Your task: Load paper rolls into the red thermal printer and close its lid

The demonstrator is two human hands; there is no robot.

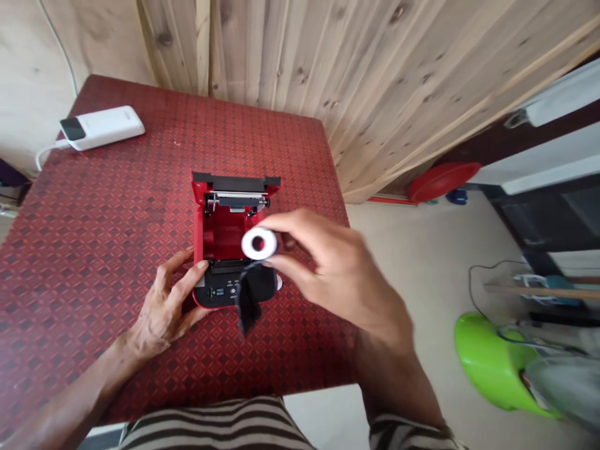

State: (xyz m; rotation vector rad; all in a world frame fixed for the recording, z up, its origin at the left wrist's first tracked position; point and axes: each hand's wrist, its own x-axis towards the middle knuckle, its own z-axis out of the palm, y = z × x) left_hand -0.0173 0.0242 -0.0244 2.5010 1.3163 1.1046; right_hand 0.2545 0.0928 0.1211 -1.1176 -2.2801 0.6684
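Note:
A small red and black printer (199, 232) stands on the table with its lid (235, 184) raised, showing a red inner bay. My left hand (164, 306) grips its near left corner, thumb on top and other fingers along the side. Over the right part of the bay, my right hand (332, 269) pinches a small white paper roll (250, 249) between thumb and fingers. The roll's round end with its hollow core faces me. A blurred black strip (248, 303) hangs below the roll, in front of the printer's panel; I cannot tell what it is made of.
A red patterned table (117, 206) carries a white power bank (110, 128) with a cable at its far left. Wooden planks (300, 56) rise behind. On the floor at right are a bright green plastic object (487, 362) and a red round object (443, 181).

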